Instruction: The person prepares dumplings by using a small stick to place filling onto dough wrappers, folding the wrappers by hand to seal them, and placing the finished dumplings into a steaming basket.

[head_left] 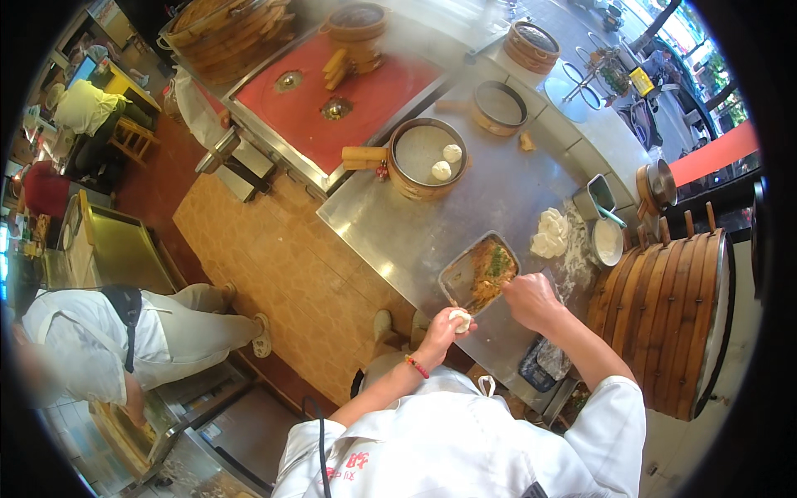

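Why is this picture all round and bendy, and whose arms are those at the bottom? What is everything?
The picture comes from a small camera worn on a person's head, looking down. Its wide lens bends straight edges, so everything looks round. The arms in white sleeves belong to that person; there is no machine here.

The left hand, with a red bead bracelet, holds a small white piece of dough. The right hand reaches to the rectangular metal tray of orange and green filling; what it holds is too small to tell.

They stand at a shiny metal counter. On it sit a round bamboo steamer basket with two white buns inside, a pile of white dough pieces, and a tall stack of wooden steamers to the right. Another person in white bends over on the left.
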A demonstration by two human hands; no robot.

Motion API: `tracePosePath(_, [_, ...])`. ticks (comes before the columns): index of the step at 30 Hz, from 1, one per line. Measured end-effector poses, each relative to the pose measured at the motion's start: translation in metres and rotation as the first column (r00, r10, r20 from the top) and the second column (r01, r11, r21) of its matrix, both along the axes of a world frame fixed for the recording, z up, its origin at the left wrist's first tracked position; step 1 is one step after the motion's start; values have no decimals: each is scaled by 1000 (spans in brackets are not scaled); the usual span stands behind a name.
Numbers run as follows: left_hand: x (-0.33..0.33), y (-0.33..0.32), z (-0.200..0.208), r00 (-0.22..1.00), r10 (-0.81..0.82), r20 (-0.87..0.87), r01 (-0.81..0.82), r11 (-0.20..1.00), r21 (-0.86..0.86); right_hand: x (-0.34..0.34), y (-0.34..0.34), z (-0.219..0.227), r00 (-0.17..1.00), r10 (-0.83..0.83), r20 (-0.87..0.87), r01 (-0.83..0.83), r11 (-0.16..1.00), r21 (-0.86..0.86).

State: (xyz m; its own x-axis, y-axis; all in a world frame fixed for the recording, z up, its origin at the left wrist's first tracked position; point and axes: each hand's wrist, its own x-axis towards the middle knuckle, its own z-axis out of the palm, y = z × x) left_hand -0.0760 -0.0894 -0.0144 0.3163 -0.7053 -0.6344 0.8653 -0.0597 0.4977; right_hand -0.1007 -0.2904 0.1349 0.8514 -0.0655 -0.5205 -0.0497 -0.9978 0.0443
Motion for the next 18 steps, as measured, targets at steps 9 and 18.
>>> tracePosePath(9, [1, -18, 4, 993, 3, 116, -3, 1000, 7, 6, -9, 1, 996, 5, -92, -10, 998, -57])
tracePosePath(18, [-27, -39, -12, 1000, 2, 27, -1, 1000, -21, -6, -16, -9, 990, -83, -114, 81, 996, -25])
